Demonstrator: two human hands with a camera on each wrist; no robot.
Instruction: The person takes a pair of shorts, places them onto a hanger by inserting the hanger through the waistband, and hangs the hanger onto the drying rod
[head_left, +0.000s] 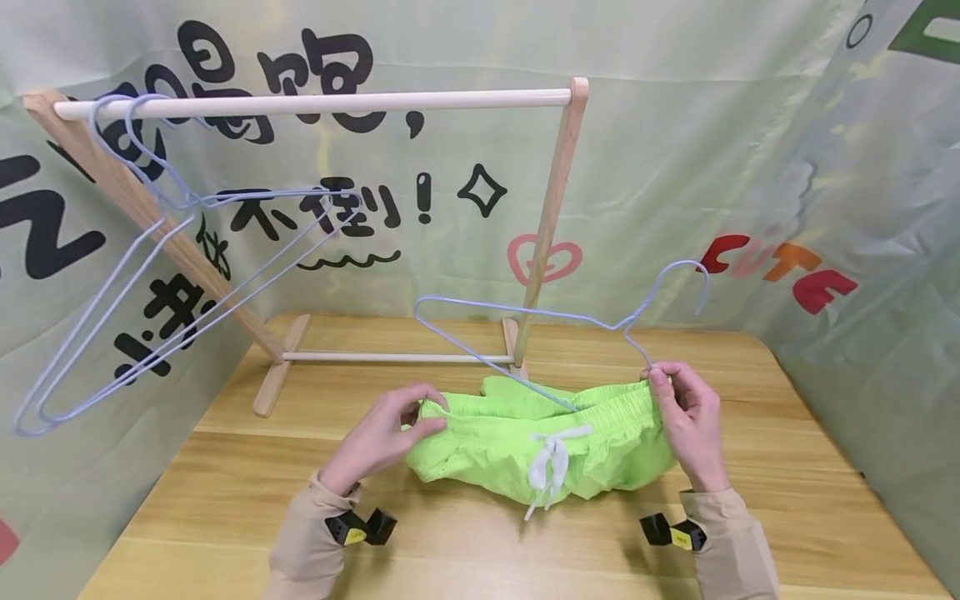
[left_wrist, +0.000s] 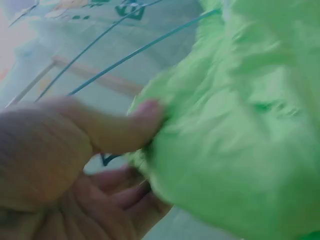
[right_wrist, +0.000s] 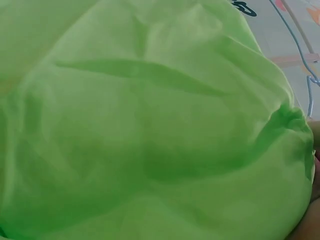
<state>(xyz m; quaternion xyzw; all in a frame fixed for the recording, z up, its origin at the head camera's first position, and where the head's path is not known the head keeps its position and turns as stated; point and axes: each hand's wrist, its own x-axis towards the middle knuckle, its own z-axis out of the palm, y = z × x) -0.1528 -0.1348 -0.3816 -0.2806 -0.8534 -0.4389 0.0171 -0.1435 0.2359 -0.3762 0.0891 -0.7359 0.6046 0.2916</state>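
Bright green shorts (head_left: 480,450) with an elastic waistband and a white drawstring bow (head_left: 551,465) are held up over the table. My left hand (head_left: 390,433) pinches the waistband at its left end, thumb in front; the left wrist view shows the green cloth (left_wrist: 240,130) close up. At the right end my right hand (head_left: 686,417) pinches the waistband beside the hanger's right side. A light purple wire hanger (head_left: 517,310) is tilted, its right part down inside the waistband. Its left end stands above the cloth, outside. The cloth hides most of my right hand in the right wrist view.
A wooden rack (head_left: 555,208) with a white top rail (head_left: 337,102) stands behind on the left. Two more purple hangers (head_left: 195,200) hang from that rail. Printed fabric (head_left: 675,150) walls in the back and sides of the wooden table (head_left: 795,483).
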